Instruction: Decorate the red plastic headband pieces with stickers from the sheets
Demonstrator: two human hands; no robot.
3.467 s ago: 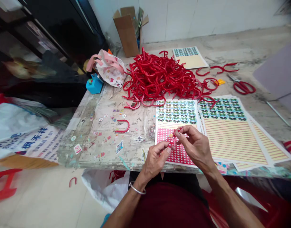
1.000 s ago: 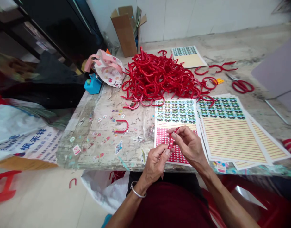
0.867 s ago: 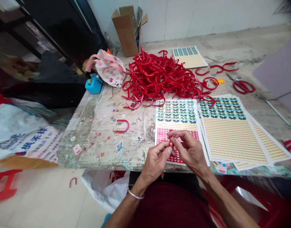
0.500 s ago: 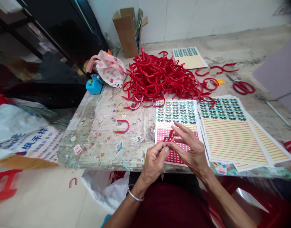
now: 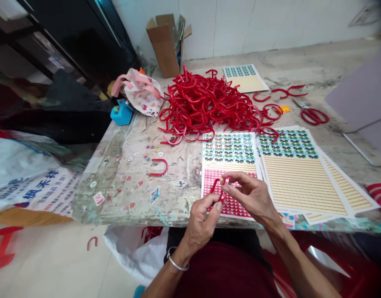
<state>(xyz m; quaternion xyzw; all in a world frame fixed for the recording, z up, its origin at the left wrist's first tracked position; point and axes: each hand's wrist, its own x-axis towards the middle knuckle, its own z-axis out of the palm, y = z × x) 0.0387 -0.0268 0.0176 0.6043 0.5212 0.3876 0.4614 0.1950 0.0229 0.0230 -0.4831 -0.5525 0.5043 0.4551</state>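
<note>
My left hand [image 5: 203, 219] is closed on a red curved strip [image 5: 214, 186], gripping it by its lower end. At the strip's upper part, the thumb and index finger of my right hand [image 5: 249, 192] come together in a pinch. Whether anything small sits between those fingertips is too fine to see. Both hands are above a sticker sheet [image 5: 229, 165] with green-blue pictures at its top and rows of pink-red at its bottom. To the left, a single U-shaped red strip [image 5: 166, 165] lies on the table.
A big heap of red strips [image 5: 206, 103] covers the table's middle. Right of my hands lie striped sticker sheets [image 5: 302, 178]. Red-handled scissors [image 5: 314, 116], a blue tape dispenser [image 5: 121, 112], a patterned bag [image 5: 143, 93] and a cardboard box [image 5: 165, 49] stand or lie around.
The fingers of my right hand have gone from spread to pinched at the strip's upper part. The red strip now shows more plainly, raised between my hands.
</note>
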